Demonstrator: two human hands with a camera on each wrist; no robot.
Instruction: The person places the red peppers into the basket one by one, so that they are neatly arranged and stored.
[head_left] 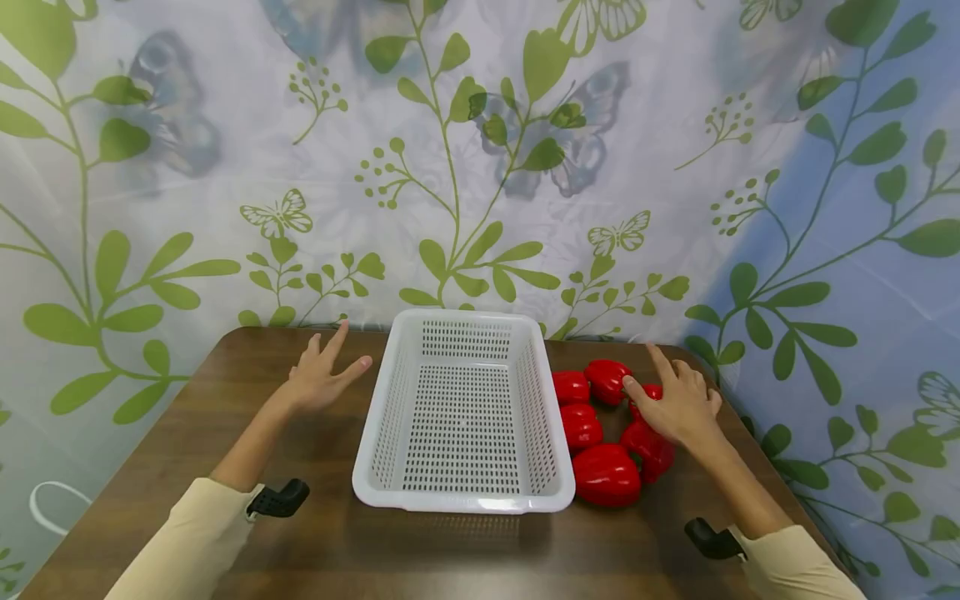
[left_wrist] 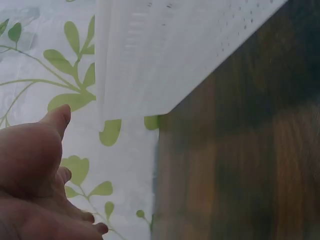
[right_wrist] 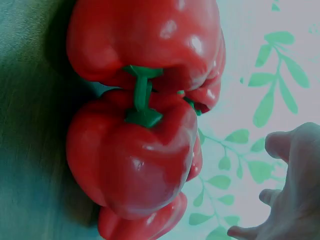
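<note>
A white perforated plastic basket [head_left: 465, 502] stands in the middle of the table with nothing inside. My left hand [head_left: 321, 379] hovers left of it, fingers spread, touching nothing; the left wrist view shows the same hand [left_wrist: 30, 170] apart from the basket's side [left_wrist: 150, 65]. To the basket's right lie several red bell peppers [head_left: 606, 477] in a loose cluster. Over the far right of that cluster is my right hand [head_left: 681, 404], fingers spread and holding nothing. In the right wrist view, peppers [right_wrist: 135, 155] with green stems sit close together, the hand [right_wrist: 297, 185] apart from them.
The brown wooden table [head_left: 300, 533] reaches back to a hanging cloth [head_left: 465, 167] with green leaves and butterflies. More of this cloth hangs along the right side. A white loop [head_left: 45, 517] shows beyond the table's left edge.
</note>
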